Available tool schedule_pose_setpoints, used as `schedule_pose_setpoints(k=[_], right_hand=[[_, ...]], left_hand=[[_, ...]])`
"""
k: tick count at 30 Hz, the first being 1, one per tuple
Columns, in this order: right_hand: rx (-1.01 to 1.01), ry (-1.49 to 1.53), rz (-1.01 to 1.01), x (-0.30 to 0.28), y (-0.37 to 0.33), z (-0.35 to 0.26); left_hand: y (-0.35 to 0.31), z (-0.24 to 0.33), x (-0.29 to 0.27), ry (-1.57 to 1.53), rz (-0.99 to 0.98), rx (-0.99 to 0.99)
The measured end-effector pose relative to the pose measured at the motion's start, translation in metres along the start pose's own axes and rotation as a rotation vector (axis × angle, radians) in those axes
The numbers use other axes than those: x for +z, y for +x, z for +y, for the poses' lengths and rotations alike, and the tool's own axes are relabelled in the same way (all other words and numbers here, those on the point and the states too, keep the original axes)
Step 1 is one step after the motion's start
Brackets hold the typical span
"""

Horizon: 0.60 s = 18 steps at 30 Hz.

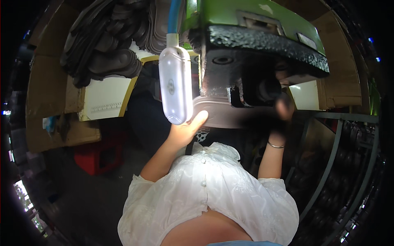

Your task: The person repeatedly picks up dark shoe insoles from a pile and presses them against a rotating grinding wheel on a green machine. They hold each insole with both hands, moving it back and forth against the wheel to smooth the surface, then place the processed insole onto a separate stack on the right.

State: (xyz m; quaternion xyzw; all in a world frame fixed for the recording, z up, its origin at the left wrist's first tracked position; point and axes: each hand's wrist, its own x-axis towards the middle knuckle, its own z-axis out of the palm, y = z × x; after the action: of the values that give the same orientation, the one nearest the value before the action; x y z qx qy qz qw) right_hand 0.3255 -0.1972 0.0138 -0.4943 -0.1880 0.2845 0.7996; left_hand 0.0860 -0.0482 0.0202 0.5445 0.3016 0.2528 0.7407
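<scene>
My left hand (186, 130) grips the left end of a grey-brown shoe sole (221, 117), its thumb laid on top and its fingers hidden below. The sole lies level under the dark head of a green machine (262, 20), which covers part of its upper side. Near the sole's right end, in deep shadow, is my right hand (284, 108). Blur and darkness keep me from seeing its fingers or whether it touches the sole. A white work lamp (175, 84) on a blue flexible neck hangs just above my left hand.
A pile of similar soles (111, 45) lies at the far left above a white board (106, 96) with yellow edging. Cardboard (47, 82) stands beside it. A red stool (98, 156) is on the floor at left. Metal rack bars (332, 156) rise close on the right.
</scene>
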Motion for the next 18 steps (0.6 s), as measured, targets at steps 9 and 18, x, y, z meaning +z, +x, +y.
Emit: schedule_pose_setpoints(k=[9, 18], right_hand=[[-0.060, 0.073, 0.084, 0.090, -0.026, 0.052], [-0.012, -0.239, -0.423, 0.119, -0.014, 0.041]], left_hand=[[-0.019, 0.014, -0.072, 0.029, 0.174, 0.149], [-0.029, -0.022, -0.118, 0.425, -0.095, -0.270]])
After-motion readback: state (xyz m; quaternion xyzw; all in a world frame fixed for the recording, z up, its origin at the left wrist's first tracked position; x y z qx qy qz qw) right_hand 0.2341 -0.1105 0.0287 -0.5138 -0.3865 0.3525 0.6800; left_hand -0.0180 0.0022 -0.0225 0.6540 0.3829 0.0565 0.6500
